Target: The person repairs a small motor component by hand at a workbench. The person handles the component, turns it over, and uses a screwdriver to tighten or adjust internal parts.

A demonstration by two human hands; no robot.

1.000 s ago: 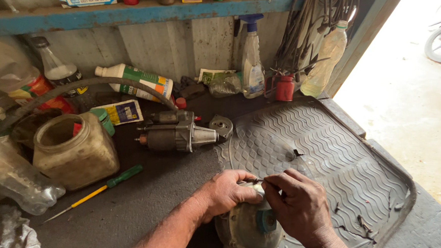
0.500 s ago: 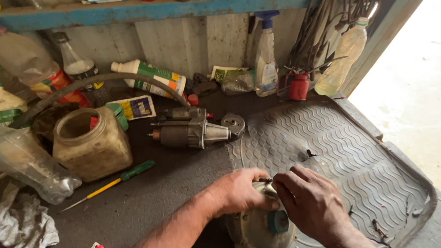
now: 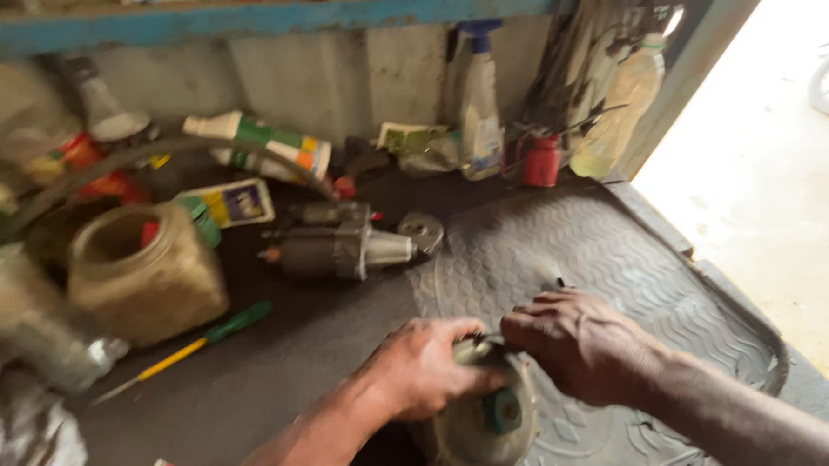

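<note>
Round metal part [image 3: 480,432] upright on the rubber mat [image 3: 618,270], gripped from the left by left hand [image 3: 427,369], right hand [image 3: 577,343] fingers pinching its top edge.

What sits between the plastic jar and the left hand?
In the head view, a green-handled screwdriver lies on the dark bench between the jar and the left hand; otherwise bare.

Yellow-blue flat box [image 3: 234,202], green-orange bottle label [image 3: 292,146]
</note>
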